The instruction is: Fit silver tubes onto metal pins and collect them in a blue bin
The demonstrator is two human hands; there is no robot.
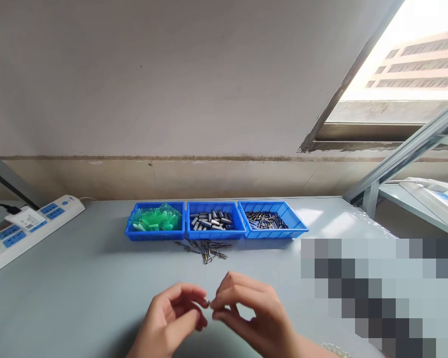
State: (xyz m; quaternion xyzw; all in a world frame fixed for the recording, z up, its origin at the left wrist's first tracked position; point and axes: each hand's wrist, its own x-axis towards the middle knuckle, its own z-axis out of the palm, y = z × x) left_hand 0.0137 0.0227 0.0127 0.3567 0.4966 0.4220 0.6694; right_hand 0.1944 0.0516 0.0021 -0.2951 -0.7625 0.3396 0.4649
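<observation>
Near the bottom centre, my left hand (175, 318) and my right hand (252, 308) meet fingertip to fingertip above the table. A tiny dark piece (208, 303) shows between them, too small to name; the fingers of both hands are curled in a pinch around it. Beyond the hands lies a loose pile of thin metal pins (206, 251). Behind it stand three blue bins in a row: the left one (155, 235) holds green pieces in clear plastic, the middle one (216, 234) short metallic cylinders, the right one (296, 226) many thin dark and brassy pins.
A white power strip (65, 204) with a plugged-in adapter (25, 219) lies at the left. Metal frame bars rise on both sides. At the right is a shelf (414, 204) with plastic-wrapped items. The lower right is pixelated.
</observation>
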